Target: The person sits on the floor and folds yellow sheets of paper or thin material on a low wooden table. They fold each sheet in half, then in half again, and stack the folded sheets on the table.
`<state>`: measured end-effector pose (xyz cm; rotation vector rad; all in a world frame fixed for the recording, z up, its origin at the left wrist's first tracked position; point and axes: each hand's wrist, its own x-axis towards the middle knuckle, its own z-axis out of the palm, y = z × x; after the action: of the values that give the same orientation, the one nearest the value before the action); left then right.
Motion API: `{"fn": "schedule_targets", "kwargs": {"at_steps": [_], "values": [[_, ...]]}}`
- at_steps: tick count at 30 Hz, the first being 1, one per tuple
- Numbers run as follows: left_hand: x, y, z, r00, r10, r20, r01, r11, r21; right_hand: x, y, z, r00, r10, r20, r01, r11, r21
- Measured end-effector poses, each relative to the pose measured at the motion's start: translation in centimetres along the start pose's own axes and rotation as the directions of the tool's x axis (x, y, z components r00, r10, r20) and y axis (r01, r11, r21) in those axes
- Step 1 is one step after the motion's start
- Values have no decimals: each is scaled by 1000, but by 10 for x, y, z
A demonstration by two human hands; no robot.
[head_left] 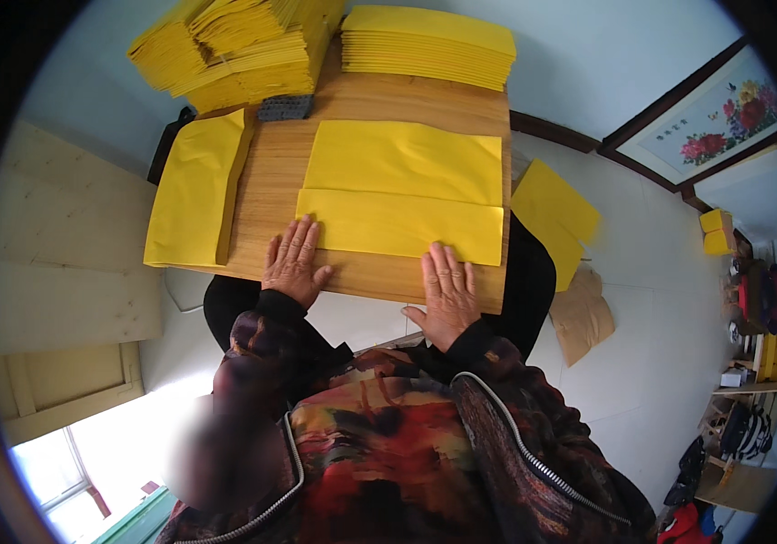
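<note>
A yellow sheet (407, 161) lies on the wooden table (266, 181) in front of me, with a strip along its near side folded over and a straight edge running across it. My left hand (294, 263) rests flat at the near left corner of this strip, fingertips on the yellow and palm over the table's front edge. Further right, my right hand (447, 295) is laid flat too, its fingertips touching the strip's near edge. Both hands have their fingers stretched out, and neither grips anything.
Yellow folded stacks stand at the back left (248, 59) and back right (429, 50). A long yellow stack (194, 195) lies at the left edge, near a dark grey block (285, 108). Yellow sheets (556, 218) and brown paper (582, 317) lie right of the table.
</note>
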<state>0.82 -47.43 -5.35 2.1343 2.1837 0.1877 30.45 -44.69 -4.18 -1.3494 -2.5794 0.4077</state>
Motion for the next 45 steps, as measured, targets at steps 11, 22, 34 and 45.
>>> {"fn": "schedule_targets", "kwargs": {"at_steps": [11,22,34,45], "values": [[7,3,-12,998,-39,52,41,999,-34,-41,39,-52,952,276,-135,-273,961,40],[-4,24,-40,999,36,1,-36,999,-6,-24,6,-27,957,-141,252,-107,637,764],[-31,3,-15,834,427,-349,-445,895,31,-6,-7,-8,901,-244,358,-253,376,892],[-36,96,-44,689,615,-384,-696,709,-112,-9,-3,-11,960,-11,280,-255,382,888]]}}
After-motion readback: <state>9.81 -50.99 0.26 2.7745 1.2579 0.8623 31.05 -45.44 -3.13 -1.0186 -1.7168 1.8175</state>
